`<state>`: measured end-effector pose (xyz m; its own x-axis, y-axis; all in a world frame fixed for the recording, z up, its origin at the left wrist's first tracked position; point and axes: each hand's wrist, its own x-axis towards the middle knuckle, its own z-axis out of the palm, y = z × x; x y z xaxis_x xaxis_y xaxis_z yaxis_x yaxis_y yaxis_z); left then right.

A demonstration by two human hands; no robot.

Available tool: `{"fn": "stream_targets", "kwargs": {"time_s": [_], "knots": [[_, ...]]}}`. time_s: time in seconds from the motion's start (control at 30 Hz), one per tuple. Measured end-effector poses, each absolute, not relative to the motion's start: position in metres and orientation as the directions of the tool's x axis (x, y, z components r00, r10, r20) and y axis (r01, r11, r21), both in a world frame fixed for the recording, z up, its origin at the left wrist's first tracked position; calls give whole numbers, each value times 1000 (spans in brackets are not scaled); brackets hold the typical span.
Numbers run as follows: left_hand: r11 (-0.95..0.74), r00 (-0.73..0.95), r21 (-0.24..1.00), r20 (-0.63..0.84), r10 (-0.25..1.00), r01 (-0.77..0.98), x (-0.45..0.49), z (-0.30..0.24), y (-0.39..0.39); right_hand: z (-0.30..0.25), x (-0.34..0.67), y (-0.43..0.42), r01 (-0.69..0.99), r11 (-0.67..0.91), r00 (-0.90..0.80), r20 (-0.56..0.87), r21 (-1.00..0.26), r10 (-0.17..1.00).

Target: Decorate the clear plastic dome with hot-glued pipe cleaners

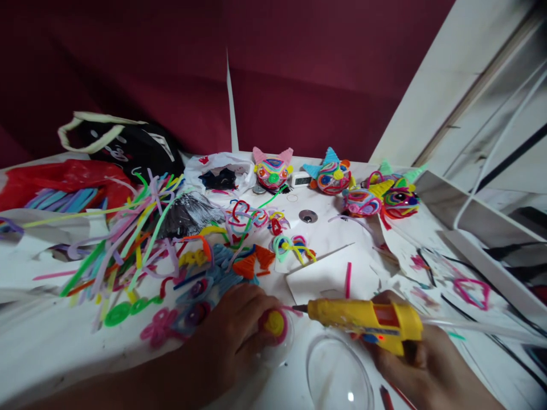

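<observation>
A clear plastic dome (285,348) bearing a yellow-and-pink coiled disc (274,323) sits low in the middle of the view, its left side pinched in the fingers of the person's left hand (231,333). Just right of it points the dark nozzle of a yellow glue gun (342,314) with a lit red light, its handle wrapped by the right hand's (421,364) fingers. Beside both, a larger transparent round cover (339,378) lies on the white worktop (252,387). Farther left spreads a heap of multicoloured fuzzy stems (137,233); along the back stands a pink-eared, multicoloured round figure (272,171).
</observation>
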<state>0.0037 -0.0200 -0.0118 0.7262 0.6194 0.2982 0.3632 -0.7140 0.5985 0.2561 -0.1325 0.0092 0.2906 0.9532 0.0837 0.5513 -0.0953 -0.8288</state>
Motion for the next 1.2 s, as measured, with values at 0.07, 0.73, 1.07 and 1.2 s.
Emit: {"fn": "stream_targets", "kwargs": {"time_s": [0.07, 0.73, 1.07, 1.2], "knots": [[-721, 711, 584, 318, 626, 373, 3, -15, -20, 12, 251, -135, 482, -150, 312, 10, -863, 950], [-759, 766, 548, 298, 570, 352, 1, -13, -18, 12, 265, -138, 651, -129, 111, -74, -748, 991], [-778, 757, 513, 325, 567, 363, 3, -12, -18, 11, 263, -133, 623, -69, 53, -46, -779, 998], [-782, 735, 514, 365, 572, 353, 4, -16, -17, 13, 247, -134, 483, -227, 234, -126, -845, 964]]}}
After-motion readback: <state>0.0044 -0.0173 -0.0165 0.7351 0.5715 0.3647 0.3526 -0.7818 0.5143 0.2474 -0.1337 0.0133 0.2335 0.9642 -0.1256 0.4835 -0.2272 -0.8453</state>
